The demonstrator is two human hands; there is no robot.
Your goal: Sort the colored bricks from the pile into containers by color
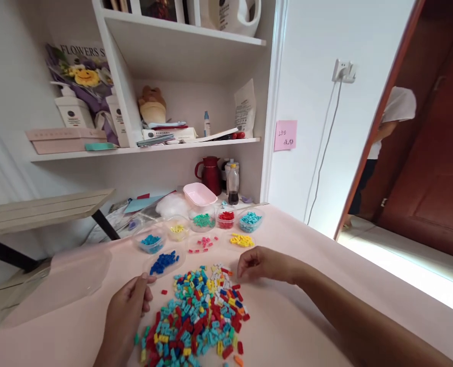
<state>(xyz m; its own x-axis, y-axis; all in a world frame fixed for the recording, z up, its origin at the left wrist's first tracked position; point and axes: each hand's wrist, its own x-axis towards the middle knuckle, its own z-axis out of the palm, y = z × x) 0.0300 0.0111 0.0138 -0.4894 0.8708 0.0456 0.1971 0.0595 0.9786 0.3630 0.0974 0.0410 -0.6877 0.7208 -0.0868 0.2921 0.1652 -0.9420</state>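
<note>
A heap of small mixed toy building bricks (195,316) lies on the pink tabletop. To its left is my left hand (129,303), fingers curled and thumb against them, just below the clear tray of dark blue bricks (164,262); what it holds, if anything, is hidden. My right hand (255,263) hovers or rests at the heap's upper right edge, its fingers bent down and drawn together, with their tips hard to see. Close beyond it are yellow bricks (242,240) in a shallow clear tray. Loose pink bricks (204,244) lie between the two hands, farther back.
Clear tubs hold blue (151,243), pale yellow (177,229), green (204,220), red (226,219) and light blue bricks (250,219). Behind stand a pink basin (200,194), red jug (211,175) and bottle (233,183). A clear lid (61,285) lies left; a person (387,122) stands by the doorway.
</note>
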